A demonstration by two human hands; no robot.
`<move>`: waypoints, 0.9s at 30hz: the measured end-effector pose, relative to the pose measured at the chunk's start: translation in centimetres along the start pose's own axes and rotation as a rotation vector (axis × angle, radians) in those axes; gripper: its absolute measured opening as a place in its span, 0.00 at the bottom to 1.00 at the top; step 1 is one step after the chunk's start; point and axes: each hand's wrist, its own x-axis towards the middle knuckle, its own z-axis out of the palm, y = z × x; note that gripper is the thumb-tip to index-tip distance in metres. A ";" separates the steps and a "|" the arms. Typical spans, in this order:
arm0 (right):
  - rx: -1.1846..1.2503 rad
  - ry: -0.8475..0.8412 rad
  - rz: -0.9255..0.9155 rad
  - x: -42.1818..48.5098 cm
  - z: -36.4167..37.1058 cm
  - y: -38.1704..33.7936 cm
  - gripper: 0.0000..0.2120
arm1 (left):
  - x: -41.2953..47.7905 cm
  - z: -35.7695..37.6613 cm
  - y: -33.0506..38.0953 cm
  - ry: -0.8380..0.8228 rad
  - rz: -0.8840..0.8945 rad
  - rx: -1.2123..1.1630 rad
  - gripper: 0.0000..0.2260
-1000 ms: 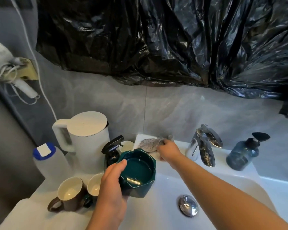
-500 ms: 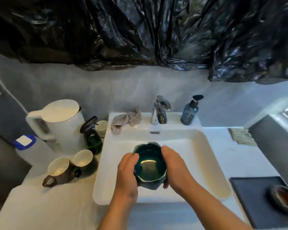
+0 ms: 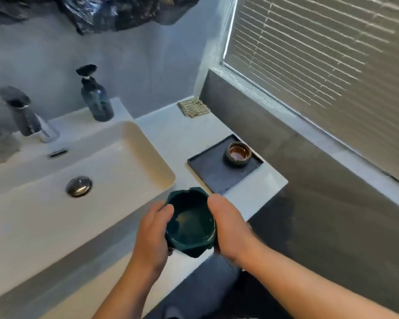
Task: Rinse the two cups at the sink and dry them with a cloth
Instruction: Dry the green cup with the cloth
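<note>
Both hands grip the dark green cup (image 3: 189,224): the left hand (image 3: 152,236) has its fingers curled round the near left wall, and the right hand (image 3: 228,229) wraps the right wall. The cup hangs in the air, mouth up, over the front edge of the surface (image 3: 171,134), between the sink (image 3: 134,137) and the dark tray (image 3: 212,178) that holds the brown cup (image 3: 237,154). The worst risk looks like a slip: the glaze shines and may be wet, and little lies beneath it, so a loosened grip could send it past the edge to the floor. The faceted wall could also knock the sink rim or the tray if swung low. The cloth (image 3: 0,146) lies well apart by the tap (image 3: 25,113), so reaching for it would leave one hand holding a possibly slick cup
</note>
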 end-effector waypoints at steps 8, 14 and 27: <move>0.232 0.009 0.055 2.7 -11.1 7.2 0.14 | 2.7 13.2 0.7 0.103 0.016 0.060 0.12; 0.427 -0.071 0.096 4.4 -21.0 13.2 0.11 | 3.6 24.3 -0.3 0.204 -0.044 0.014 0.15; 0.572 -0.337 0.318 7.1 -25.7 17.9 0.16 | 3.6 30.2 -0.7 0.324 -0.118 0.053 0.11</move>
